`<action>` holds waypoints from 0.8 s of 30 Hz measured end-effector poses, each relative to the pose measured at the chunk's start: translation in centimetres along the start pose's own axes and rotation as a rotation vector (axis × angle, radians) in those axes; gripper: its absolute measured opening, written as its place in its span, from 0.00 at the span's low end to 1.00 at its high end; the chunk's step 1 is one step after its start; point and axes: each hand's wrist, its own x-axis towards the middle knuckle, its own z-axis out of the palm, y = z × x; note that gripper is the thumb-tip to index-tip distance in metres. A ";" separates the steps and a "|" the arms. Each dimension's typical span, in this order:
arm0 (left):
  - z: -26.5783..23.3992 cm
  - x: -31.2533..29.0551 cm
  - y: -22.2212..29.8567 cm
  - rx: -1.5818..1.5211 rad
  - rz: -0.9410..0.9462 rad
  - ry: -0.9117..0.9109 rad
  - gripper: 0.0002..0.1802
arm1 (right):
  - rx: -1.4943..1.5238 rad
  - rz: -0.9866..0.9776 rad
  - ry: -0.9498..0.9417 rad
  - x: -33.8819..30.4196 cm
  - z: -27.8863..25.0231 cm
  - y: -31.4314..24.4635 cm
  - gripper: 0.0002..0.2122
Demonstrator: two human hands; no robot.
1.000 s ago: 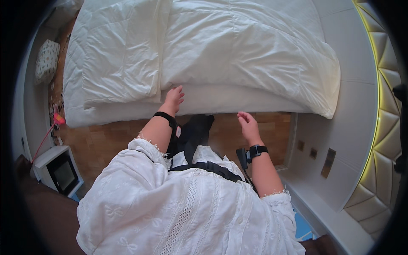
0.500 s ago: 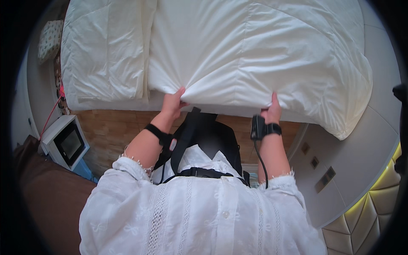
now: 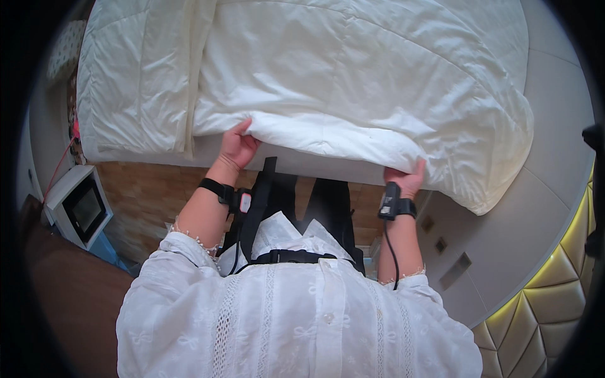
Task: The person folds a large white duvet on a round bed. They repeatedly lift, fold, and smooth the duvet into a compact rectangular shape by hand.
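A white quilt (image 3: 353,69) lies spread over the bed in front of me, its surface creased and its left part folded into a thicker layer. My left hand (image 3: 239,147) grips the near edge, thumb on top and the other fingers partly hidden. Further right, my right hand (image 3: 406,179) holds the same edge, with its fingers under the cloth. Between the hands the edge is lifted and turned up in a bulging strip. Below it shows the pale side of the mattress (image 3: 302,165).
A white box-shaped appliance with a dark front (image 3: 86,209) stands at the left beside brown cloth (image 3: 69,290). A patterned pillow (image 3: 67,50) lies far left. At the right are a pale wall panel with sockets (image 3: 455,269) and a padded gold headboard (image 3: 554,296). Wooden flooring (image 3: 145,195) shows below the bed.
The quilt's near edge, pulled taut with creases fanning from my hands before, now bulges upward and looser between them. My left hand has shifted left; the right sits slightly lower.
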 end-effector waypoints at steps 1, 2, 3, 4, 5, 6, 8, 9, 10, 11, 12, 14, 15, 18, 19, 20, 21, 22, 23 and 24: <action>0.4 -0.1 0.3 -0.066 0.046 -0.120 0.19 | -0.025 -0.028 -0.004 0.4 0.1 -1.8 0.22; 0.7 0.0 0.2 -0.055 0.068 -0.061 0.19 | -0.084 -0.039 -0.012 0.8 -0.3 -3.2 0.21; 0.9 -0.2 0.1 -0.057 0.093 -0.078 0.19 | -0.146 -0.035 -0.085 1.0 -1.2 -4.4 0.21; 1.0 -0.5 -0.4 -0.065 0.129 -0.136 0.19 | -0.199 -0.016 -0.236 1.5 -2.2 -5.7 0.20; 1.2 -0.2 -1.3 -0.008 0.184 0.023 0.20 | -0.239 -0.029 -0.132 2.3 -3.5 -6.0 0.18; 1.3 -0.1 -2.3 -0.040 0.167 0.112 0.20 | -0.288 0.018 0.018 3.0 -5.0 -5.7 0.17; 1.7 0.7 -4.6 -0.099 0.145 0.264 0.21 | -0.389 0.063 0.342 4.4 -7.7 -5.6 0.17; 1.9 1.1 -5.8 -0.160 0.135 0.263 0.21 | -0.361 0.118 0.234 5.0 -8.8 -5.7 0.18; 2.2 1.6 -6.8 -0.182 0.164 0.225 0.21 | -0.356 0.138 0.173 5.5 -9.8 -5.7 0.19; 2.7 2.3 -7.9 -0.205 0.181 0.237 0.21 | -0.336 0.149 0.173 5.8 -10.5 -5.9 0.20; 3.2 2.9 -8.6 -0.223 0.203 0.218 0.22 | -0.403 0.212 0.135 6.2 -10.8 -6.4 0.21; 4.4 4.1 -9.1 -0.157 0.300 0.233 0.23 | -0.496 0.341 0.112 7.3 -10.5 -7.8 0.24; 5.1 5.0 -9.2 -0.133 0.343 0.248 0.23 | -0.565 0.395 0.133 7.6 -10.1 -8.4 0.28; 7.0 7.5 -9.2 0.024 0.337 0.479 0.26 | -0.610 0.505 0.198 8.1 -9.0 -8.7 0.30; 7.5 8.0 -9.1 -0.013 0.375 0.448 0.27 | -0.578 0.480 0.255 8.0 -8.7 -8.3 0.29; 7.8 8.3 -9.3 -0.080 0.413 0.428 0.28 | -0.486 0.458 0.259 8.0 -8.5 -8.0 0.27; 8.1 8.5 -9.2 -0.125 0.466 0.404 0.29 | -0.399 0.393 0.274 7.9 -8.3 -7.8 0.26; 8.2 8.4 -9.3 -0.176 0.507 0.367 0.30 | -0.317 0.365 0.310 7.8 -8.2 -7.7 0.25; 8.1 8.2 -9.4 -0.161 0.529 0.310 0.30 | -0.143 0.298 0.219 7.6 -8.2 -8.1 0.22; 7.9 7.5 -9.4 -0.147 0.538 0.238 0.30 | -0.158 0.202 0.095 7.2 -8.2 -8.4 0.22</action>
